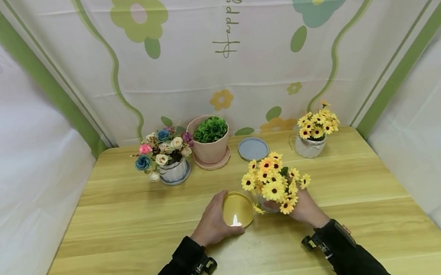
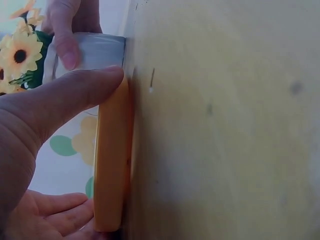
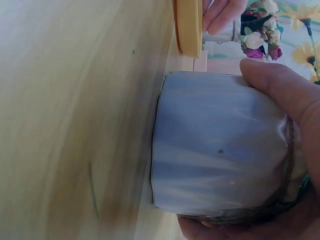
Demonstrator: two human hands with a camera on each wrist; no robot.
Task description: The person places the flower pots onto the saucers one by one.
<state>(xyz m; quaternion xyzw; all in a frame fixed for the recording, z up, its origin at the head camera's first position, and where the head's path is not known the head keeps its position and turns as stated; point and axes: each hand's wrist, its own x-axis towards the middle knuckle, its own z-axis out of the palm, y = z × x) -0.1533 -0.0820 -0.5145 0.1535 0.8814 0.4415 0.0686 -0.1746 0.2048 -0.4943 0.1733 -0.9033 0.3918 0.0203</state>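
A round yellow saucer (image 1: 237, 210) lies at the table's middle, its edge close against the wood in the left wrist view. My left hand (image 1: 214, 224) grips it from the left, thumb on the near rim and fingers around the far side. Just right of it is a white pot (image 3: 220, 145) of yellow daisies (image 1: 272, 186), the blooms hiding most of the pot in the head view. My right hand (image 1: 305, 208) holds this pot around its side, thumb and fingers on opposite sides. The pot's base is at the tabletop; whether it touches is hard to tell.
Along the back stand a pot of mixed roses (image 1: 168, 152) on a blue saucer, a pink pot (image 1: 210, 151) with a green plant on a pink saucer, a bare blue-grey saucer (image 1: 253, 148), and another pot of yellow daisies (image 1: 310, 146). A printed cloth (image 1: 194, 75) hangs behind.
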